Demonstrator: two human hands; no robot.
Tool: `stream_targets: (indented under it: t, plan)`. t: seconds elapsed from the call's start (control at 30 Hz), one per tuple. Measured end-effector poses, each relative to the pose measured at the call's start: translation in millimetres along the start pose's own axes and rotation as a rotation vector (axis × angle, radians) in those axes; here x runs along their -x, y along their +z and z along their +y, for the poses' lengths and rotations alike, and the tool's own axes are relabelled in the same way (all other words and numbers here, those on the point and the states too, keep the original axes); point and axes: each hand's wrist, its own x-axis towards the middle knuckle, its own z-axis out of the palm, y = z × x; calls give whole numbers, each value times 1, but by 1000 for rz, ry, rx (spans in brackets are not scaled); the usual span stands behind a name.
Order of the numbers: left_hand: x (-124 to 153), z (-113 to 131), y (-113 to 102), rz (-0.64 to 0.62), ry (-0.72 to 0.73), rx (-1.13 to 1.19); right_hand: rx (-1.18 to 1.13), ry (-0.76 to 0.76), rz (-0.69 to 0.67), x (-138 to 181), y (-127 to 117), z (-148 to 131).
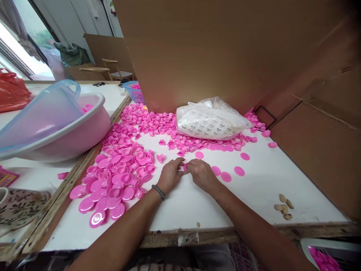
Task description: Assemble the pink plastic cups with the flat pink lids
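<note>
My left hand (170, 174), with a dark beaded bracelet on the wrist, and my right hand (202, 174) meet low over the white table. Their fingers are closed around a small pink plastic piece (185, 166), mostly hidden, so its exact shape does not show. Close to my right hand lie flat pink discs (226, 177), several of them spread on the tabletop. To the left of my left hand spreads a big heap of pink toy cups and saucers (118, 180). Another band of pink toy cups (158, 122) runs along the back.
A clear plastic bag of printed white sheets (211, 122) rests on the cups at the back. Tall cardboard (214, 49) walls the far side. Peanuts (284, 207) lie at right. Beyond a wooden rail are a pink basin (90, 131) and a floral mug (24, 207).
</note>
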Motion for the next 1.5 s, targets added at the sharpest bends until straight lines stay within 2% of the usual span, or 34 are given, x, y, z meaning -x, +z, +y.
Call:
stream_targets:
  t: [0.13, 0.2, 0.27, 0.37, 0.47, 0.57, 0.67, 0.8, 0.9, 1.1, 1.23, 1.3, 1.43, 1.5]
  plan:
    - [2, 1, -6, -4, -12, 124, -466, 293, 28, 0, -4, 1]
    - [2, 2, -9, -35, -41, 280, -716, 426, -33, 0, -7, 1]
    - [1, 4, -12, -59, -108, 434, -854, 486, -86, -1, -10, 0]
    - [-1, 5, -16, -55, -270, 592, -795, 462, -35, -1, -14, -3]
    - [-1, 4, -18, -44, -426, 671, -629, 273, -31, 1, -14, -4]
    - [-1, 4, -19, -70, -516, 697, -438, 119, -38, 2, -7, -4]
    - [-4, 4, -20, -99, -598, 713, -314, 90, -39, -2, -3, -3]
    - [-11, 5, -22, -155, -691, 702, -240, 79, -131, -11, -7, -3]
    - [-13, 5, -23, -177, -691, 692, -242, 101, -150, -12, -10, -4]
    - [-5, 8, -22, -121, -533, 698, -327, 69, -77, -1, -7, -8]
    - [-2, 2, -21, -147, -493, 745, -243, 172, -49, -2, -8, -10]
    - [-3, -1, -20, -154, -490, 752, -262, 193, -61, -3, -10, -10]
    - [-3, 0, -22, -162, -514, 755, -389, 106, -135, -1, -14, -5]
    - [-3, 4, -23, -166, -535, 759, -432, 117, -167, -1, -14, -3]
